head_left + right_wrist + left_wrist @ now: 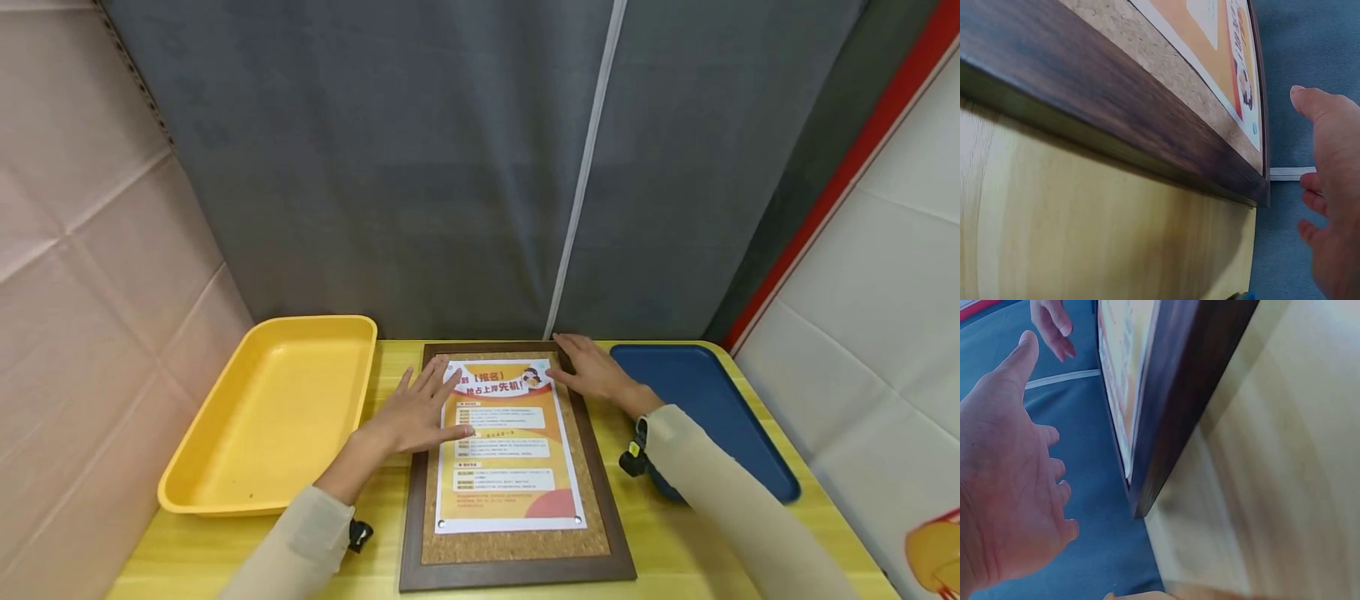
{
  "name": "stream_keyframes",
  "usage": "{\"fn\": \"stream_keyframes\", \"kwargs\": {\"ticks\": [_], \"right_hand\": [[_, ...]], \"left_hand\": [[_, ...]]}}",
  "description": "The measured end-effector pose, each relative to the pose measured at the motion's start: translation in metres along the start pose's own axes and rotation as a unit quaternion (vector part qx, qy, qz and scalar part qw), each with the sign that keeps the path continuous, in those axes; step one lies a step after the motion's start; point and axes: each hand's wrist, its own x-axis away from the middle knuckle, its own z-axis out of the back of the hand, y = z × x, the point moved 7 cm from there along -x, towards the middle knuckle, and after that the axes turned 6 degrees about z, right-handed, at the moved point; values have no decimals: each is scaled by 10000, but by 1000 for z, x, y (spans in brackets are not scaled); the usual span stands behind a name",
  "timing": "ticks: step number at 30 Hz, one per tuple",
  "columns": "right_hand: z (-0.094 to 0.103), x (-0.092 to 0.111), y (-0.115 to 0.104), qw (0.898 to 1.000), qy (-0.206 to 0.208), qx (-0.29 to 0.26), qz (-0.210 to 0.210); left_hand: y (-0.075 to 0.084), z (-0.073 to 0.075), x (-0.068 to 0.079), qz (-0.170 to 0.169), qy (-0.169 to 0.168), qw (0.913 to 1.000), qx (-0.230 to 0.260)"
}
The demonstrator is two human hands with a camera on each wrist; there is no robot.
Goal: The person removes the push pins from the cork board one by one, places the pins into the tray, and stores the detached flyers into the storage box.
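Note:
A cork board [517, 550] with a dark brown wooden frame [1147, 106] lies on the table. On it is an orange and white printed poster [506, 454], with a small round pin [441, 523] at its lower left corner and another pin [578, 520] at its lower right. My left hand [416, 412] is over the poster's upper left side, fingers spread and holding nothing. Over the board's upper right corner is my right hand [596, 367], also holding nothing, its fingers loosely extended. Both wrist views show the left hand [1013, 469] and right hand [1335, 175] raised above the frame.
To the left stands a yellow tray [172, 492], close to the board. A dark blue tray [720, 417] lies to the right, partly behind my right forearm. The yellow wood-grain table [390, 367] ends at a grey curtain [420, 183] behind the board.

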Motion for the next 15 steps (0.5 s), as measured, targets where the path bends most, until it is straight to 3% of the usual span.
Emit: {"fn": "stream_keyframes", "kwargs": {"ticks": [15], "right_hand": [[-12,-8,-4,9981,452,-270,327]], "left_hand": [[12,-32,-3,-236,-285,9989,291]]}}
